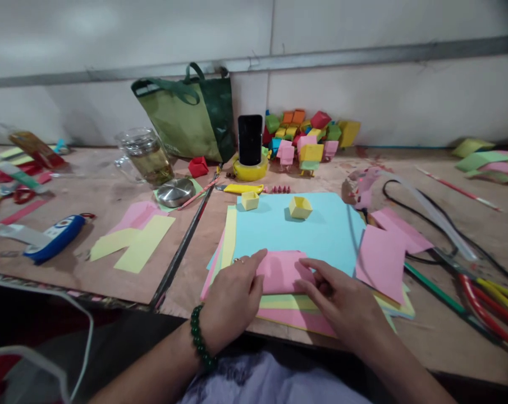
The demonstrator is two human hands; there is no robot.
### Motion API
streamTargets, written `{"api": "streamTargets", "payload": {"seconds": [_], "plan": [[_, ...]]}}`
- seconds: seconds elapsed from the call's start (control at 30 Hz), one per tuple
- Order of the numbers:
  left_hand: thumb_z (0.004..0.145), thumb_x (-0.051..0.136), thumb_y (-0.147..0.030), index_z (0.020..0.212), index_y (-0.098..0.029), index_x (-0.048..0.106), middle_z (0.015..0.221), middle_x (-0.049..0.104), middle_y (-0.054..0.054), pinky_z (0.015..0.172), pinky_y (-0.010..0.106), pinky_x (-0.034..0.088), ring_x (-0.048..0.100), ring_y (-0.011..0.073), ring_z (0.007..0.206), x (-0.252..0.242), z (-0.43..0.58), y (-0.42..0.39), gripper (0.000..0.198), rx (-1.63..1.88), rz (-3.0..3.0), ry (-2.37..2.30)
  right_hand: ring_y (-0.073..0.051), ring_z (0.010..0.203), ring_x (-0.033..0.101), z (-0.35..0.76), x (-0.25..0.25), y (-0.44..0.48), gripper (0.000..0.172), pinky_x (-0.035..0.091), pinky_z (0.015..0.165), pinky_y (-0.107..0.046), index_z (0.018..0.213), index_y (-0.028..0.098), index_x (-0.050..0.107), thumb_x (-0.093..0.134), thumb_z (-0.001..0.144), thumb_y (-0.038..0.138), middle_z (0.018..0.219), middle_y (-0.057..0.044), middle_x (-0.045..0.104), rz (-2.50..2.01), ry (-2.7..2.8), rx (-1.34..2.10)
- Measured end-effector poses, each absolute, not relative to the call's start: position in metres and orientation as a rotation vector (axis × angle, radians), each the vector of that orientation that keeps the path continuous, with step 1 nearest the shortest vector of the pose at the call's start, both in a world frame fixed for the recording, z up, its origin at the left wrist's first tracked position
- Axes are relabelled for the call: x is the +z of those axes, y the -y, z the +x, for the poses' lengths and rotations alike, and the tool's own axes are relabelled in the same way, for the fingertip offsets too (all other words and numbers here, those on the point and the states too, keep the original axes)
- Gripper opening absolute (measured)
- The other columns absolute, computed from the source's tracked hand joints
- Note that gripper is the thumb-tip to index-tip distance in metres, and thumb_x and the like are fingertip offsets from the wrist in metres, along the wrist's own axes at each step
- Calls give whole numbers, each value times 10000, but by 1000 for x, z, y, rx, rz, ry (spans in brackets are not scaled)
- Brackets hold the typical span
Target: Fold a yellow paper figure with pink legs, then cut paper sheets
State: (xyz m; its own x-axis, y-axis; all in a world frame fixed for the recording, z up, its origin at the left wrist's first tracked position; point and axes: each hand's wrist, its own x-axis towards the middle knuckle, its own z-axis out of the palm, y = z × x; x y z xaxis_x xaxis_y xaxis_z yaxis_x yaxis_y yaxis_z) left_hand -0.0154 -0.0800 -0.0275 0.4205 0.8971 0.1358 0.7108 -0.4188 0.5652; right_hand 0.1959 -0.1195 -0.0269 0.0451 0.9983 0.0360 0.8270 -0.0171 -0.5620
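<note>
A folded piece of pink paper (281, 274) lies on a stack of coloured sheets, with a light blue sheet (296, 233) on top. My left hand (234, 289) grips the paper's left end between thumb and index finger. At its right end, my right hand (340, 292) pinches it, the other fingers curled under. Two small open yellow paper boxes, one at the left (250, 200) and a larger one at the right (300, 207), stand on the blue sheet beyond my hands.
Behind are a yellow utility knife (243, 189), a phone (250, 140) on a tape roll and heaped paper boxes (308, 134). A glass mug (146, 157) and green bag (186, 118) stand left. To the right lie pink sheets (382, 261), a glue gun (365, 188) and red-handled scissors (468, 292).
</note>
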Motion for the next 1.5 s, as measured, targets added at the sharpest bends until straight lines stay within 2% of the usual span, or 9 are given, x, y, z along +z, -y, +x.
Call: {"api": "streamTargets", "payload": {"seconds": [0.13,0.3,0.47,0.73,0.9,1.07,1.2,1.37,1.5], "plan": [[874,439,-163,1354,-129,452,898,650,81,766,327,491,601,192,817,-27,-14,79,481,534,2282,-1391,-175,705,630,195,-33,118,325,478,617,-281,1064,264,653,491,886,483,869,-23,684,-1876,1877,425],[866,435,-171,1387,-96,408,889,646,99,745,347,489,601,211,805,-25,-11,76,527,418,2300,-1432,-174,651,600,194,-34,115,348,446,586,-291,1082,307,634,434,901,527,827,-11,631,-1968,1953,363],[870,429,-176,1415,-86,359,842,636,87,732,329,474,590,204,782,-25,-11,73,558,369,2288,-1400,-171,658,606,195,-15,109,333,390,557,-269,1076,312,615,396,922,510,777,2,621,-2027,2035,505],[866,432,-189,1471,-60,193,751,594,49,677,323,440,556,204,709,-25,-13,70,664,341,2265,-1404,-198,747,618,190,2,83,377,338,550,-283,1189,249,543,488,890,472,1034,-57,579,-2056,2192,265],[862,434,-180,1479,-61,143,729,578,31,671,301,423,550,189,695,-26,-14,69,692,354,2234,-1378,-178,749,595,188,0,71,316,361,581,-273,993,220,601,609,803,472,987,-41,581,-2077,2122,432],[848,444,-201,1480,-53,104,769,587,41,647,301,405,547,198,709,-27,-14,68,733,356,2216,-1399,-181,766,587,191,2,65,369,373,613,-270,1025,217,591,653,747,452,927,-30,625,-2056,2066,614],[845,447,-203,1485,-65,69,777,591,37,627,281,392,549,187,701,-29,-15,67,756,377,2193,-1391,-167,703,573,192,4,60,261,367,586,-256,812,193,599,672,705,420,807,-23,629,-2023,2074,700],[840,446,-194,1486,-62,71,774,598,39,626,285,402,557,191,698,-31,-15,66,758,412,2186,-1360,-151,634,545,192,4,58,378,347,536,-239,973,181,604,692,671,391,741,-5,618,-1966,2020,759],[841,444,-177,1487,-74,109,769,608,45,632,283,421,573,189,703,-37,-14,70,734,492,2193,-1340,-136,582,499,190,4,61,141,298,513,-236,691,179,601,655,679,309,607,15,571,-1920,2064,757]]}}
